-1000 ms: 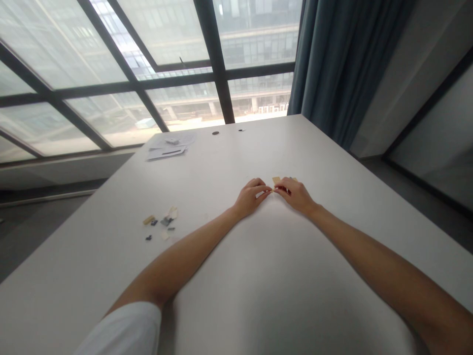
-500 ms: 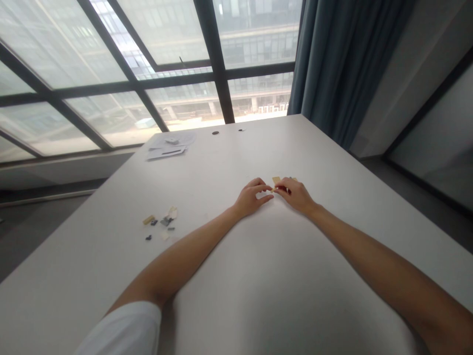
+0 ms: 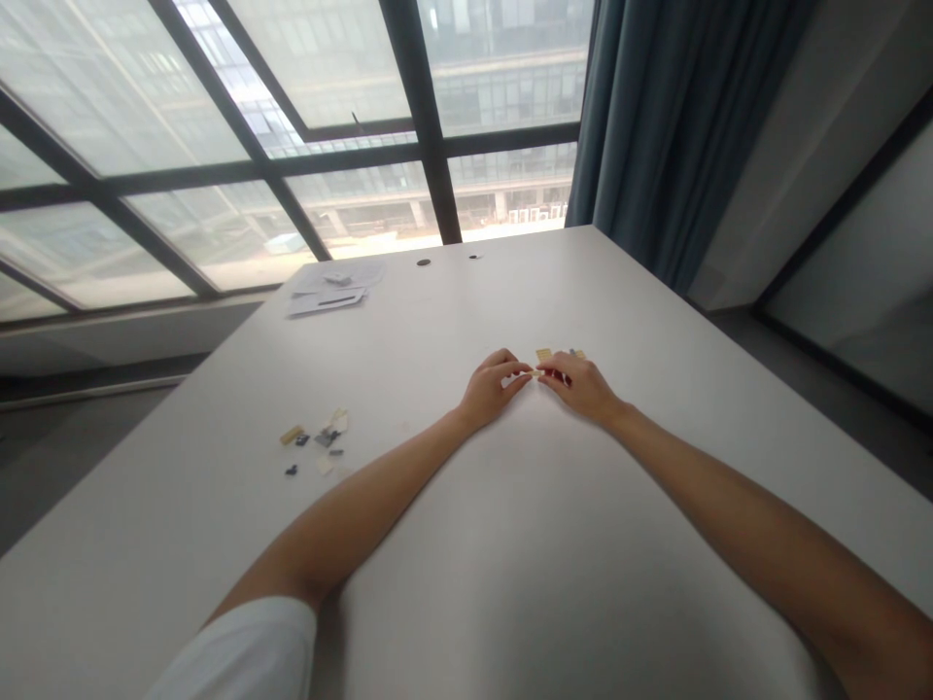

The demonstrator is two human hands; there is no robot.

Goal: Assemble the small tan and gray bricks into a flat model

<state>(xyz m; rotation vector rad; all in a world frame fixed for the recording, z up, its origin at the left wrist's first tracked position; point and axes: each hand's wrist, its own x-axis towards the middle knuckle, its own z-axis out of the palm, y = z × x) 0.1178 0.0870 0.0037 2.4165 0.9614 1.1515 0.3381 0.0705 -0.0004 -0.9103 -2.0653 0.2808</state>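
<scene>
Between the fingertips of both hands is a small yellow piece (image 3: 537, 373), mostly covered, its exact kind too small to make out. My left hand (image 3: 497, 382) pinches its left end between thumb and fingers. From the other side, my right hand (image 3: 578, 383) grips it with thumb and bent fingers. Just beyond the right hand lies a flat yellow ridged piece (image 3: 543, 355) on the white table (image 3: 583, 525). Another yellow piece (image 3: 580, 354) and a small grey part peek out behind the right knuckles, partly hidden.
Left of my left forearm lies a loose group of small parts: a tan block (image 3: 292, 435), grey pieces (image 3: 324, 438), a dark piece (image 3: 291, 471) and pale bits (image 3: 325, 466). Papers (image 3: 328, 299) rest at the far left corner. A dark round disc (image 3: 424, 262) is near the window edge.
My left thumb has closed up toward the fingers, onto the small yellow piece. The right hand has shifted slightly left, showing more of the pieces behind it.
</scene>
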